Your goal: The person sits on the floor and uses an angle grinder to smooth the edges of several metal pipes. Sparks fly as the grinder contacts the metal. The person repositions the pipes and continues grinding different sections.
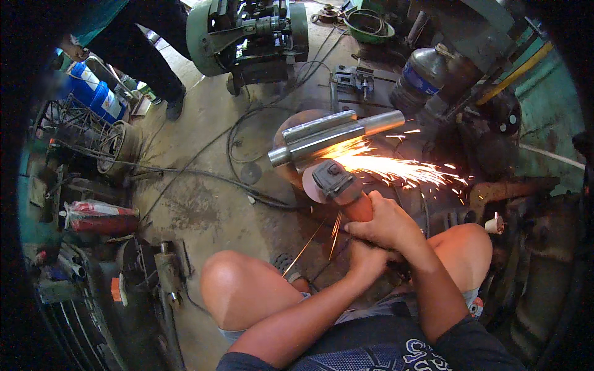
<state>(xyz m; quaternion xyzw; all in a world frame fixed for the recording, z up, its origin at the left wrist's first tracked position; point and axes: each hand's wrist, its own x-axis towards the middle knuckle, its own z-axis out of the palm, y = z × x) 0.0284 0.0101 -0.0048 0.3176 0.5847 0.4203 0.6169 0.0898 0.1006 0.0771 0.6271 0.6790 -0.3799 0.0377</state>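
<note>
My right hand (388,224) is wrapped round the orange body of an angle grinder (337,180), just behind its grey gear head. My left hand (368,261) is closed lower down, at the rear of the tool, where the grip is partly hidden. The grinder's round disc is at the near side of a bright steel shaft (328,143) with raised bars along it. Orange sparks (396,167) stream off to the right, and a few thin streaks fall near my legs. Under the shaft is a round brownish support, largely covered.
Black cables (232,179) cross the concrete floor. A green machine (247,43), a vise (354,80) and a large plastic bottle (421,77) stand beyond. Another person's dark-trousered leg (158,65) and blue buckets (102,99) are far left. A red plastic-wrapped cylinder (102,217) lies left.
</note>
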